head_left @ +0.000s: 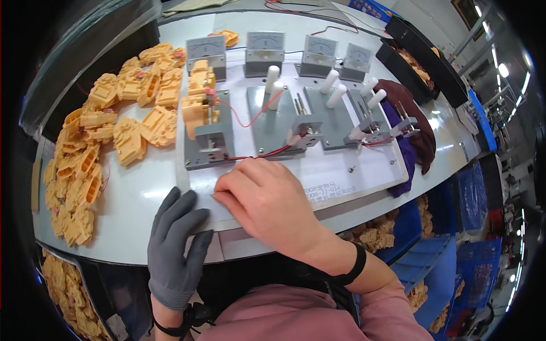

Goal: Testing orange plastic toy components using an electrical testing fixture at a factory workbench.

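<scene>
My left hand (pixel 175 247), in a grey glove, is above the table's front edge with its fingers stretched and nothing in it. To its right, my bare right hand (pixel 270 204) is closed in a pinch just in front of the leftmost grey fixture (pixel 213 156). Whatever lies between its fingertips, if anything, is too small or hidden to make out. Pale orange plastic housings (pixel 195 109) sit on that fixture, with a thin red wire (pixel 242 122) running from them to the right. Red and black wires (pixel 276 152) pass just beyond my right hand to the second fixture (pixel 261 131).
Many orange housings (pixel 131 139) are heaped at the left. Analog meters (pixel 265 42) stand behind the fixtures, some of which carry white posts (pixel 335 96). Dark cloth (pixel 418 125) lies at the right. Black bins (pixel 406 71) and blue crates (pixel 432 261) hold more parts.
</scene>
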Demonstrator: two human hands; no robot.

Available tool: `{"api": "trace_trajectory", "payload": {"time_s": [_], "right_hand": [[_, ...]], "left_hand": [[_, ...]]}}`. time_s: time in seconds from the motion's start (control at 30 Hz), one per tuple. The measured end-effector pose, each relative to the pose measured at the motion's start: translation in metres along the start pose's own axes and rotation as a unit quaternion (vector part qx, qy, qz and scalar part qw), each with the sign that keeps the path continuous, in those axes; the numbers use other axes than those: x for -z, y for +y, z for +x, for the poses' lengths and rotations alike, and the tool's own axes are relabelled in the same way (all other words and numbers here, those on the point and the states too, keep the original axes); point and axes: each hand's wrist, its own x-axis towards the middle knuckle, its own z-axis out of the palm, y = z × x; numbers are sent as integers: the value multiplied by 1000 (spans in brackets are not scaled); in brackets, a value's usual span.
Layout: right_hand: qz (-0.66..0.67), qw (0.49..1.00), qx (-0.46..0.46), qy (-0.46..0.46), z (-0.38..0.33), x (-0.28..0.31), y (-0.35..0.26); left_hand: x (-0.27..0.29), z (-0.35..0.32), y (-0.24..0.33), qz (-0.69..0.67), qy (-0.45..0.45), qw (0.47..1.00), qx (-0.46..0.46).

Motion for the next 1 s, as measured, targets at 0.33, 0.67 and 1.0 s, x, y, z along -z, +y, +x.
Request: {"api": "trace_trajectory", "payload": {"time_s": [0.33, 0.67, 1.0], "right_hand": [[-4, 1000, -5, 22, -2, -1, -2], [-2, 1000, 15, 12, -4, -1, 0], [17, 1000, 14, -9, -1, 2, -2]], "left_hand": [[2, 0, 2, 1, -10, 1000, 22], [1, -1, -1, -15, -2, 1000, 22], [3, 0, -1, -30, 7, 999, 20]]}}
